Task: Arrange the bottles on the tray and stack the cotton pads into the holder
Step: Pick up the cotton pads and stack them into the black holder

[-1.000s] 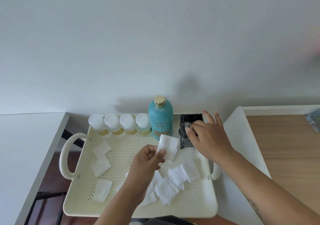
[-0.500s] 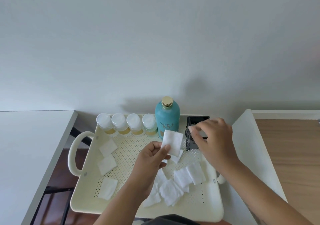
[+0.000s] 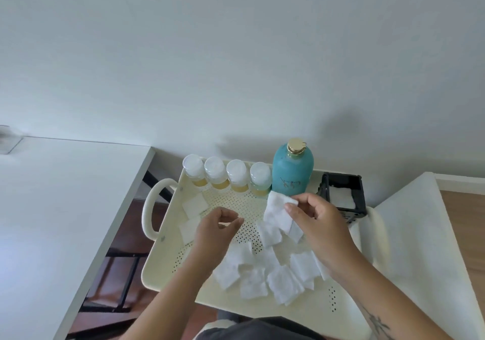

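A cream perforated tray [image 3: 168, 255] carries several small clear bottles [image 3: 225, 177] with white caps in a row at its back edge. A tall teal bottle [image 3: 292, 171] with a gold cap stands to their right. At the back right corner sits a black holder [image 3: 341, 195] with white pads inside. My right hand [image 3: 319, 224] pinches one white cotton pad [image 3: 278, 212] above the tray, left of the holder. My left hand [image 3: 216, 231] hovers over the tray middle, fingers curled and holding nothing. Several loose cotton pads [image 3: 262, 271] lie on the tray floor.
Two more pads [image 3: 194, 204] lie at the tray's left side near its handle [image 3: 149, 208]. A white table [image 3: 52, 208] is on the left and a white surface [image 3: 414, 234] with wood flooring on the right. A wall rises just behind the tray.
The cotton pad passed from my left hand to my right hand. My right hand came away from the holder, and my left hand drew back empty over the tray.
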Motion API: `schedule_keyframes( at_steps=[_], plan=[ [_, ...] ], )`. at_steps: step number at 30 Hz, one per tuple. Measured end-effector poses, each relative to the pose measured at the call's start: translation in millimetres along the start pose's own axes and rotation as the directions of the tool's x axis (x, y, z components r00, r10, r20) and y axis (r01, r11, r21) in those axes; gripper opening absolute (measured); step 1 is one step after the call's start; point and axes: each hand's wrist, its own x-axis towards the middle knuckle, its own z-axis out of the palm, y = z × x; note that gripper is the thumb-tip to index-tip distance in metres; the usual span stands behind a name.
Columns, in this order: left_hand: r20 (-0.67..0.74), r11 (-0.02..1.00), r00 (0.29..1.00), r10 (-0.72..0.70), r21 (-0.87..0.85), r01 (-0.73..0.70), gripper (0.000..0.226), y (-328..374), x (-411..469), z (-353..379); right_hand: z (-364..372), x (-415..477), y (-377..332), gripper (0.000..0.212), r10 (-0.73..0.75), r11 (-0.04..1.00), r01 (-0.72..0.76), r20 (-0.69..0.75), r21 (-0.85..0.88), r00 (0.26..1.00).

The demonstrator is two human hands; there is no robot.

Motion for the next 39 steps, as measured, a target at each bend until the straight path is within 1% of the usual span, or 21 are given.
schedule_keyframes(
  at_steps=[2,3,5,7,10,13,19,22,25,28,30,33,36,39],
  plan=[
    [-0.116,0.968,0.993,0.038,0.252,-0.007,0.014,-19.5,15.1,-13.6,1.7,0.8,1.8,0.003,0.012,1.000,-0.012,0.004,0.004,1.000],
    [-0.133,0.929,0.990,0.050,0.370,0.003,0.021,-27.7,21.1,-19.5,2.8,0.9,3.5,0.003,0.015,1.000,-0.015,0.006,0.003,1.000],
    [-0.121,0.828,0.992,0.036,0.559,0.038,0.034,-39.5,30.5,-27.9,4.9,0.2,6.8,0.003,0.008,1.000,-0.008,0.008,-0.005,1.000],
    [-0.129,0.741,0.992,0.000,0.665,0.086,0.034,-43.6,36.4,-31.4,6.1,-0.9,9.9,0.003,0.001,1.000,-0.001,0.013,-0.002,1.000],
    [-0.150,0.644,0.988,-0.021,0.754,0.128,0.017,-40.8,41.5,-32.7,6.7,-1.9,13.6,0.002,0.004,1.000,-0.004,0.024,0.019,1.000],
    [-0.151,0.605,0.987,-0.050,0.782,0.150,0.004,-39.7,45.1,-35.0,5.9,-1.8,15.6,0.002,0.003,1.000,-0.004,0.022,0.016,1.000],
    [-0.164,0.570,0.984,-0.072,0.802,0.176,0.030,-43.4,50.3,-36.1,1.7,-1.4,15.8,0.007,-0.008,0.999,0.008,0.003,0.031,1.000],
    [-0.170,0.556,0.983,-0.068,0.812,0.179,0.035,-42.4,52.2,-37.3,-0.2,-2.2,14.2,0.009,-0.015,0.999,0.015,0.003,0.031,1.000],
    [-0.166,0.605,0.985,-0.052,0.780,0.163,0.022,-39.0,52.2,-42.5,-3.1,-3.2,14.4,0.007,-0.019,0.999,0.019,0.003,0.034,1.000],
    [-0.158,0.713,0.987,-0.017,0.691,0.123,0.012,-34.2,46.4,-47.7,-6.6,-3.7,13.1,0.003,-0.020,0.999,0.021,-0.018,0.046,1.000],
    [-0.142,0.805,0.990,0.000,0.588,0.084,0.011,-30.4,38.8,-47.5,-10.9,-3.7,11.5,0.003,-0.033,0.998,0.035,-0.031,0.054,0.999],
    [-0.098,0.932,0.995,0.019,0.361,0.018,0.012,-23.3,28.2,-40.9,-23.1,-0.8,9.2,0.003,-0.061,0.998,0.064,-0.084,0.025,0.995],
    [-0.065,0.980,0.997,0.030,0.196,-0.017,0.009,-11.0,21.4,-29.9,-45.9,7.5,8.9,0.007,-0.121,0.992,0.111,-0.200,-0.060,0.972],
    [0.020,0.998,0.999,0.033,0.056,-0.034,0.005,2.9,15.1,-15.1,-73.0,17.5,10.1,0.005,-0.179,0.970,0.118,-0.297,-0.212,0.938]
  ],
)
